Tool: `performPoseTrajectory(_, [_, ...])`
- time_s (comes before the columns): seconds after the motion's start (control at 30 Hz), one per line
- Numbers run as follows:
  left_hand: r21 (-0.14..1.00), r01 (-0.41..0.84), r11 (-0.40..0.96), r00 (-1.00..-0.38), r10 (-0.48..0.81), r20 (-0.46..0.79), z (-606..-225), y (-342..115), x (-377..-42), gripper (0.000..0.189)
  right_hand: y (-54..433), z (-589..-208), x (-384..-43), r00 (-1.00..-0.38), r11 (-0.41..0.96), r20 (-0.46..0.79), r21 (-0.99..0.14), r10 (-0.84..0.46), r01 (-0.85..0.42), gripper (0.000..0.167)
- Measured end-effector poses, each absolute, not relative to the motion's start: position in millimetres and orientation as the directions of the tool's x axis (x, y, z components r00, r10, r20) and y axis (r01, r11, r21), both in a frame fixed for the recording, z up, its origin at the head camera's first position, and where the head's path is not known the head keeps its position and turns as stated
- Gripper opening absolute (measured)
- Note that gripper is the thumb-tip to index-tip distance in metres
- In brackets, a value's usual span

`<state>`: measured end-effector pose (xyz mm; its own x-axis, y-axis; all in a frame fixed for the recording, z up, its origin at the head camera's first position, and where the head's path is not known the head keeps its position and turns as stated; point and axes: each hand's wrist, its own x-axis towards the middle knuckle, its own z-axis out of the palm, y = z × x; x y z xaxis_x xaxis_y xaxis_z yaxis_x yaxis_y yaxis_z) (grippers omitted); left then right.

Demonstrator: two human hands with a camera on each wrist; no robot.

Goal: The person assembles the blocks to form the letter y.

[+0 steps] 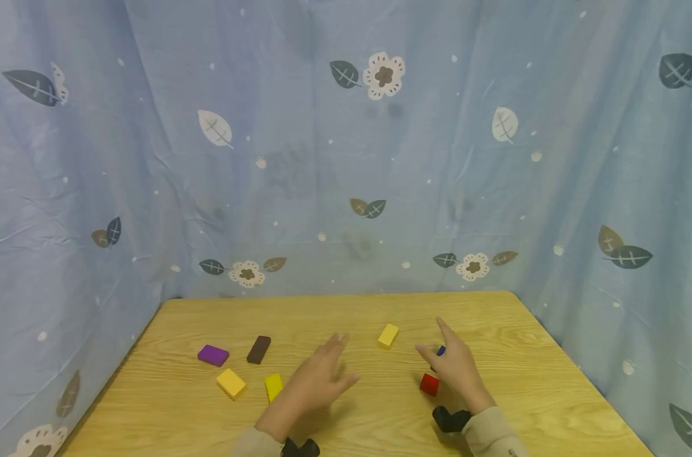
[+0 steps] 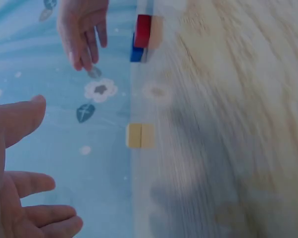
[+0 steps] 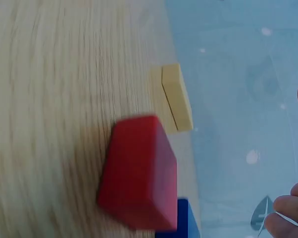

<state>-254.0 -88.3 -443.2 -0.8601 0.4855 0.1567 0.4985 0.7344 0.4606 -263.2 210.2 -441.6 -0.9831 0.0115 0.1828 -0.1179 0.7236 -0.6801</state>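
Note:
My left hand (image 1: 317, 379) is held over the middle of the table with its fingers extended and nothing in them. Just left of it, a bright yellow block (image 1: 273, 385) is partly covered by the forearm in the head view. My right hand (image 1: 458, 369), also holding nothing, reaches forward on the right with thumb and index finger spread. By it are a red block (image 1: 429, 384) and a blue block (image 1: 441, 350), the blue one mostly hidden behind the hand. Between and beyond both hands lies a pale yellow block (image 1: 388, 336), which the right wrist view shows behind the red block (image 3: 139, 173).
Toward the left of the wooden table (image 1: 169, 412) lie a purple block (image 1: 213, 355), a dark brown block (image 1: 259, 350) and an orange-yellow block (image 1: 231, 384). A blue patterned curtain (image 1: 300, 216) hangs along the back and both sides. Black bands (image 1: 451, 419) sit at the wrists.

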Motion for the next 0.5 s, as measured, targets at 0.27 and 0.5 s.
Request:
performPoseTrajectory(0.27, [0.537,0.551,0.638,-0.808,0.569,0.152,-445.9,-71.6,-259.7,0.081,230.9,-442.9,-262.6,-0.984,0.713,0.169,-0.697,0.051,-0.083,0.086])
performPoseTrajectory(0.5, [0.582,0.572,0.578,-0.77,0.623,0.138,-453.0,-58.2,-260.1,0.075,244.6,-451.1,-262.3,-0.989,0.693,0.132,-0.72,0.066,-0.049,0.087])
